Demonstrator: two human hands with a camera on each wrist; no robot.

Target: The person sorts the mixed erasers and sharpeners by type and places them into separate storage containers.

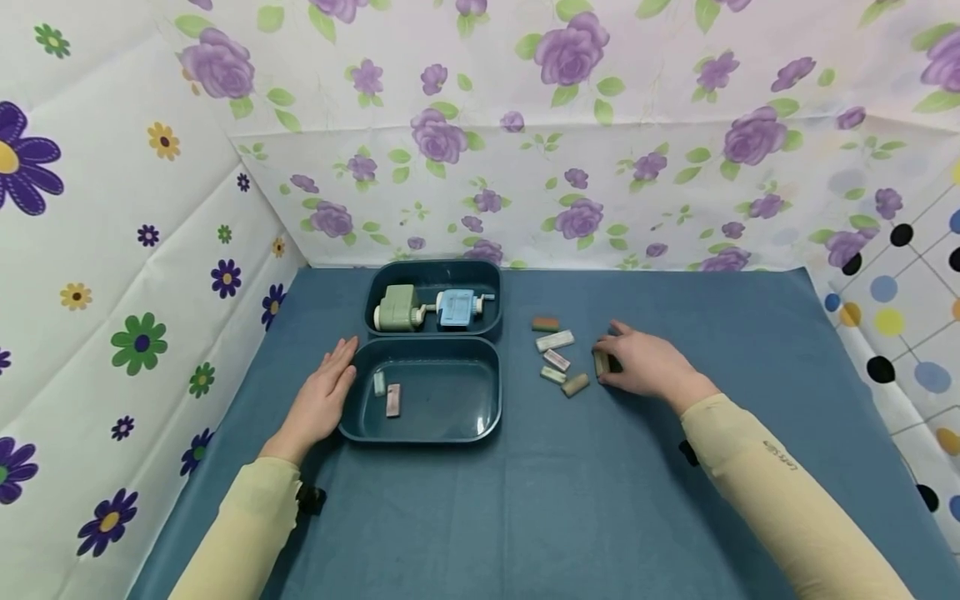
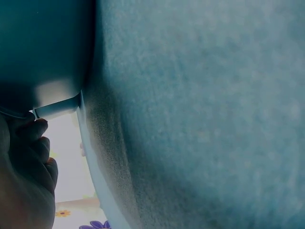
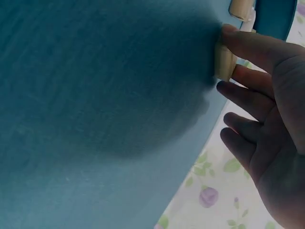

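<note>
Head view shows us the right hand [image 1: 645, 362] pinching an olive block [image 1: 602, 364] between thumb and fingers, well to the right of the front tray [image 1: 420, 439]; whether the piece is lifted from the blue-covered bench [image 1: 525, 500] we cannot tell. Near it we count five loose pieces: a red-and-green block [image 1: 545, 323], a long white block [image 1: 555, 340], a pinkish block [image 1: 557, 360], a pale green block [image 1: 553, 375] and a tan block [image 1: 575, 385]. The left hand [image 1: 318, 402] lies with fingers extended against the front tray's left side; inside we see a pale block [image 1: 378, 383] beside a rose block [image 1: 393, 400]. The back tray [image 1: 435, 271] holds a green crank device [image 1: 399, 307] and a blue crank device [image 1: 455, 308].
</note>
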